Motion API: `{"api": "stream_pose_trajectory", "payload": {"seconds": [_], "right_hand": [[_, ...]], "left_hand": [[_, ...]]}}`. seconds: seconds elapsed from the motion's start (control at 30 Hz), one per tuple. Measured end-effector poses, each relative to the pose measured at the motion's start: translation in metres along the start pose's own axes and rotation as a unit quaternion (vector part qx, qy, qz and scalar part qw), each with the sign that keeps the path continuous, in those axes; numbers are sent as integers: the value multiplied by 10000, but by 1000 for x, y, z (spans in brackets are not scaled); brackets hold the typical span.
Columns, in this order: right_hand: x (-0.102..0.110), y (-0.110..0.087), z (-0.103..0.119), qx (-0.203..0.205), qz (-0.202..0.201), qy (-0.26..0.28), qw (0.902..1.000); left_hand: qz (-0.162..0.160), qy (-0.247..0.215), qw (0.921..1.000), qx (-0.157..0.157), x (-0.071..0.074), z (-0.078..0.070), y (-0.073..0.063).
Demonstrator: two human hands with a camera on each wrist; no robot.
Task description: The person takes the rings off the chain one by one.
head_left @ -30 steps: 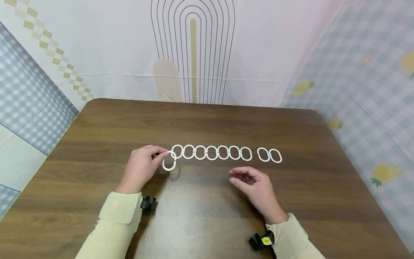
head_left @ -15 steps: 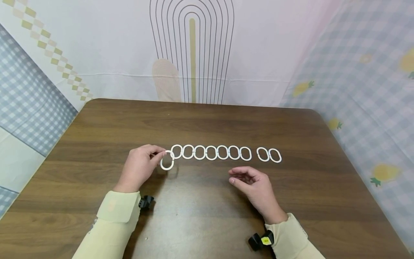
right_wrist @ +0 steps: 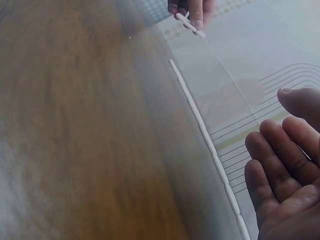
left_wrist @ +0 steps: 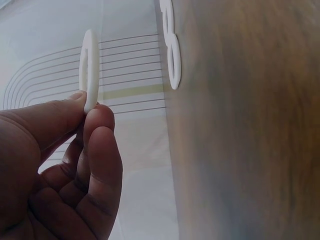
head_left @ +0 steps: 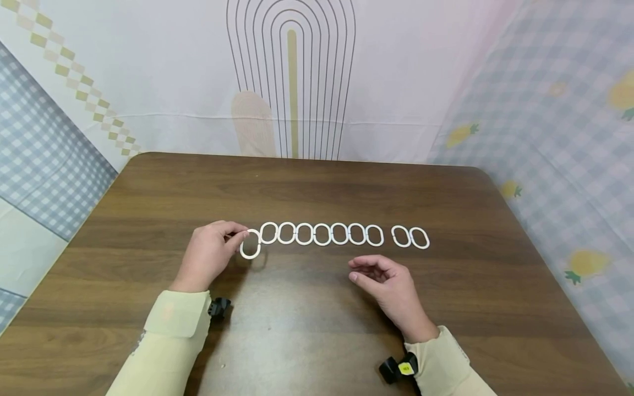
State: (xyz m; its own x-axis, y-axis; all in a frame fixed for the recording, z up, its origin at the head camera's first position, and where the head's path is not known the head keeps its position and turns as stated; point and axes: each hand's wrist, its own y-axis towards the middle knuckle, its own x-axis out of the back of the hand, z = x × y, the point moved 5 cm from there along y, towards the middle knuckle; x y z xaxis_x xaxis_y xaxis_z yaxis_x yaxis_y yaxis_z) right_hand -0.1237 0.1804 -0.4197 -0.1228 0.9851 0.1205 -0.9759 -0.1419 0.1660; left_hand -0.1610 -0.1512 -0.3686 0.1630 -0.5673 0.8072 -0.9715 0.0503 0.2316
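My left hand [head_left: 210, 256] pinches a white oval plastic ring [left_wrist: 93, 75] between thumb and fingertips, at the left end of a row of like rings. In the left wrist view the held ring stands upright, edge toward the camera. Several matching white rings [head_left: 322, 244] lie side by side on the table, the leftmost close to the held one. Past a small gap on the right lies a pair of such rings [head_left: 410, 237]. My right hand [head_left: 388, 283] is nearest the right part of the row, on the near side, fingers loosely bent and holding nothing.
The brown wooden table [head_left: 307, 190] reaches back to a white cloth [head_left: 188, 66] with printed arches. A checked cloth with pineapples [head_left: 550, 192] hangs at the right. Black wrist cameras [head_left: 398, 368] sit at both cuffs.
My left hand has drawn the held ring slightly left, so it overlaps the row's leftmost ring less. The right hand and the lying rings look the same, apart from a slight shift of the view.
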Motion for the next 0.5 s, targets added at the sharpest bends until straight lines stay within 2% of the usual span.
{"api": "stream_pose_trajectory", "payload": {"seconds": [0.3, 0.5], "right_hand": [[0, 0, -1, -73, -25, 22, 10000], [0, 0, 1, -103, 1, 29, 9999]], "left_hand": [[-126, 13, 9999, -102, 0, 4, 1], [-104, 15, 9999, -34, 0, 6, 1]]}}
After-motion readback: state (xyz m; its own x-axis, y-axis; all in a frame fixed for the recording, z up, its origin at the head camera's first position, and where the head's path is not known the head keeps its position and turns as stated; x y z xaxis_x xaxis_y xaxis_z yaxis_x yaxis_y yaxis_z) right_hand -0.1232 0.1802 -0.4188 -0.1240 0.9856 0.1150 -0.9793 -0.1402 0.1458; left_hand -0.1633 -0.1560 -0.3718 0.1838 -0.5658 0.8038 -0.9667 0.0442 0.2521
